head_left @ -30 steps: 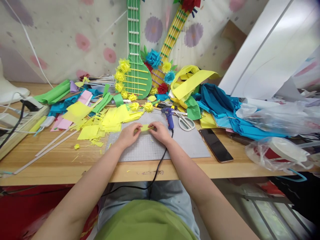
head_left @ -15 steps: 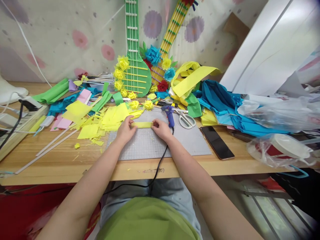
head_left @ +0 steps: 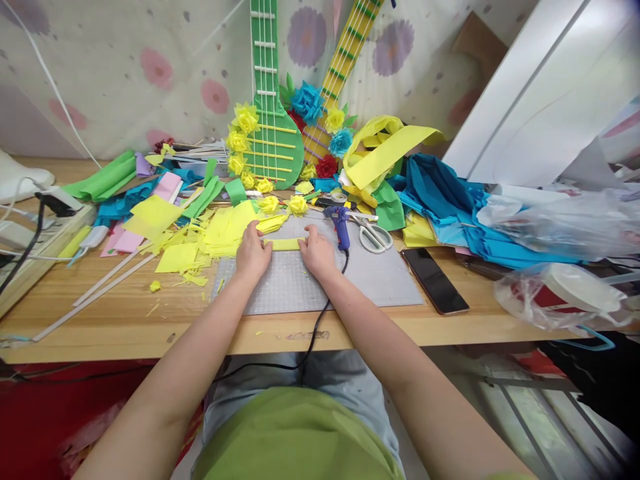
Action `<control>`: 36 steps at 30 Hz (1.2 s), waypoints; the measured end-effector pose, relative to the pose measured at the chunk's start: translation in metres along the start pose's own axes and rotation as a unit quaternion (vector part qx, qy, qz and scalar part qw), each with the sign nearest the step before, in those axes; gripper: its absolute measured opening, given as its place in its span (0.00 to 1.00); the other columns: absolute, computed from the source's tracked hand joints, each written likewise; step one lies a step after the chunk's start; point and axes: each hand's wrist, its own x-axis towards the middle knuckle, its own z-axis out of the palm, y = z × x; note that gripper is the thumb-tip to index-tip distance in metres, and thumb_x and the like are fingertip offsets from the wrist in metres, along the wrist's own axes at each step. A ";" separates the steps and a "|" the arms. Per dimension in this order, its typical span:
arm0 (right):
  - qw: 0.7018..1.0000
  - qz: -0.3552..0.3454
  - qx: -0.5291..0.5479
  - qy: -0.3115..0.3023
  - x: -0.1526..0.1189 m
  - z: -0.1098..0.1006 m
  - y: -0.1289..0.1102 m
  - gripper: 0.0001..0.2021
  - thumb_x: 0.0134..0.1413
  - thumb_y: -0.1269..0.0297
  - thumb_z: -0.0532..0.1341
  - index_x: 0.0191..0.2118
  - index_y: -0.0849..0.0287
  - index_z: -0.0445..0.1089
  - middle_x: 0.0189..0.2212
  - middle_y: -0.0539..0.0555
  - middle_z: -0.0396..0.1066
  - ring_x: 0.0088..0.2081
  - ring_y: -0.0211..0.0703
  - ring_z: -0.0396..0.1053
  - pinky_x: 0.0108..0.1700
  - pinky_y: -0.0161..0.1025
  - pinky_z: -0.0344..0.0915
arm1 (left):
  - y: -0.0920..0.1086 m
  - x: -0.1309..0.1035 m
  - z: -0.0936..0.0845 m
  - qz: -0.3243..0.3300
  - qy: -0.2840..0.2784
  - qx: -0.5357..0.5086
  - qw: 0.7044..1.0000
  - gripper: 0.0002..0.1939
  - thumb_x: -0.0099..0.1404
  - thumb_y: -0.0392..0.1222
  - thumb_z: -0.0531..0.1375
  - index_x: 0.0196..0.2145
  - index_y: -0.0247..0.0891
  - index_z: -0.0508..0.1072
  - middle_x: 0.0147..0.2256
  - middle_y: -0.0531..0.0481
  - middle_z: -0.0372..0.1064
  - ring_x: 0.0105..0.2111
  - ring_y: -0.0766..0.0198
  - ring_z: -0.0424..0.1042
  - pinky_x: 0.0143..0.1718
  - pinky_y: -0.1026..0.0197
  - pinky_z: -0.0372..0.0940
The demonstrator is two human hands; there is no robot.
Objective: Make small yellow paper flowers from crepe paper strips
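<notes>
While the left hand (head_left: 253, 252) and right hand (head_left: 317, 252) are pinching the ends of a strip (head_left: 284, 245) over the mat (head_left: 380, 283), uneven pulling would be risking a tear. The cord (head_left: 318, 325) is lying near the right hand, perhaps inviting a snag.

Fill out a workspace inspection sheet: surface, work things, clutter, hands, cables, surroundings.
Surface: wooden table bearing a gray mat.
Work things: yellow paper strip over the mat; glue gun and scissors further right.
Clutter: yellow paper pieces at left, blue paper and phone at right.
Hands: left hand and right hand at opposite strip ends; grip unclear.
Cables: black cord from glue gun crosses front edge.
Surroundings: green guitar-shaped piece before flowered backdrop.
</notes>
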 end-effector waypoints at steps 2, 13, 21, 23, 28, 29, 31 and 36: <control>1.000 -0.009 -0.016 -0.002 0.000 0.001 0.000 0.15 0.53 0.66 0.53 0.48 0.60 0.58 0.33 0.60 0.69 0.39 0.50 0.65 0.39 0.42 0.58 | 0.002 0.000 0.000 0.009 -0.002 0.026 1.000 0.27 0.54 0.36 0.56 0.52 0.39 0.55 0.42 0.45 0.65 0.36 0.59 0.70 0.41 0.55 0.63; 0.990 -0.018 -0.139 -0.023 -0.003 -0.003 -0.006 0.11 0.56 0.65 0.50 0.45 0.60 0.58 0.36 0.56 0.70 0.39 0.44 0.66 0.38 0.37 0.58 | 0.021 -0.006 -0.003 0.000 -0.019 0.178 0.984 0.25 0.59 0.38 0.54 0.54 0.37 0.54 0.48 0.43 0.63 0.42 0.56 0.69 0.40 0.57 0.63; 0.982 -0.047 -0.180 -0.022 -0.003 -0.002 -0.005 0.09 0.58 0.65 0.48 0.41 0.59 0.61 0.36 0.56 0.70 0.39 0.44 0.65 0.38 0.38 0.57 | 0.019 -0.005 -0.001 0.041 -0.032 0.236 0.970 0.10 0.59 0.37 0.52 0.40 0.40 0.66 0.42 0.46 0.64 0.36 0.57 0.69 0.35 0.57 0.61; 0.981 -0.049 -0.188 -0.027 -0.004 -0.002 -0.006 0.10 0.59 0.66 0.47 0.41 0.59 0.62 0.37 0.57 0.69 0.39 0.44 0.65 0.39 0.38 0.57 | 0.018 -0.005 -0.001 0.046 -0.037 0.240 0.969 0.08 0.60 0.37 0.51 0.37 0.40 0.68 0.41 0.47 0.64 0.35 0.58 0.69 0.33 0.58 0.61; 0.980 -0.047 -0.193 -0.021 -0.004 -0.002 -0.006 0.09 0.59 0.66 0.47 0.40 0.59 0.62 0.36 0.56 0.69 0.39 0.44 0.65 0.38 0.38 0.57 | 0.016 -0.002 -0.002 0.033 -0.043 0.229 0.972 0.08 0.60 0.38 0.52 0.36 0.41 0.69 0.40 0.47 0.64 0.35 0.59 0.69 0.33 0.59 0.60; 0.980 -0.048 -0.192 -0.020 -0.004 -0.002 -0.006 0.10 0.59 0.66 0.47 0.40 0.59 0.62 0.36 0.56 0.69 0.38 0.44 0.65 0.37 0.38 0.57 | 0.014 -0.001 -0.002 0.030 -0.045 0.225 0.973 0.08 0.60 0.38 0.53 0.36 0.41 0.69 0.40 0.47 0.64 0.36 0.59 0.69 0.33 0.59 0.59; 0.980 -0.048 -0.190 -0.020 -0.004 -0.002 -0.006 0.10 0.59 0.66 0.46 0.41 0.58 0.62 0.36 0.56 0.69 0.38 0.44 0.65 0.37 0.38 0.57 | 0.012 0.001 -0.003 0.024 -0.050 0.216 0.975 0.07 0.59 0.39 0.53 0.36 0.41 0.69 0.40 0.48 0.64 0.36 0.59 0.69 0.33 0.59 0.59; 0.982 -0.038 -0.184 -0.026 -0.005 -0.003 -0.006 0.11 0.59 0.66 0.46 0.46 0.59 0.59 0.37 0.57 0.69 0.39 0.44 0.64 0.38 0.38 0.57 | 0.008 0.003 -0.002 0.027 -0.059 0.197 0.978 0.09 0.60 0.38 0.51 0.35 0.42 0.71 0.39 0.49 0.65 0.36 0.60 0.68 0.32 0.59 0.58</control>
